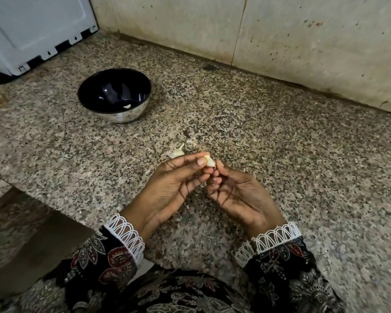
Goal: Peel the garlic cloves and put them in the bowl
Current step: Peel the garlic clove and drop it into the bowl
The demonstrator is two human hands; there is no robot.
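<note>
1. A garlic clove (210, 163) is held above the granite countertop (280, 154), near the middle of the view, pinched between the fingertips of both hands.
2. The left hand (174, 186) grips the clove with its thumb on the near side and its forefinger over the top; the other fingers curl under, and the palm faces up toward the camera.
3. The right hand (237, 195) meets it from the other side, its thumb and forefinger tips closed narrowly on the clove's right edge, the other fingers curled in below.
4. A thin bit of papery skin shows at the clove's lower end, between the two sets of fingertips.
5. Just beyond the left hand, a partial garlic bulb (177, 151) lies on the countertop, its pointed tip turned up and to the right; a few pale skin scraps (191, 142) lie beside it.
6. Farther back and to the left stands a bowl (95, 86) with a dark inside and shiny metal outside, well apart from the hands.
7. One peeled clove (127, 106) lies inside the bowl, on its near right side.
8. Both wrists wear dark floral sleeves (104, 260) edged with white lace cuffs.
9. A white appliance (32, 30) sits on the countertop at the far left, behind the bowl.
10. A stained, pale tiled wall (303, 41) runs along the back of the countertop.
</note>
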